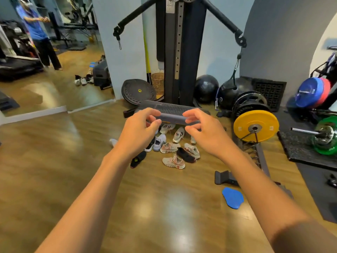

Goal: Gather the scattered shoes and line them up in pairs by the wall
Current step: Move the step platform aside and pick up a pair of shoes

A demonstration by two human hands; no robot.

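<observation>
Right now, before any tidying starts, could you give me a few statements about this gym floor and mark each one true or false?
1. The sneakers lie jumbled on the wooden floor, not lined up in pairs. True.
2. The yellow weight plate stands to the left of the sneakers. False: it stands to their right.
3. Neither the left hand nor the right hand holds a shoe. True.
4. The blue pad lies in the middle of the shoe pile. False: it lies apart from the pile, nearer the camera and to the right.
</observation>
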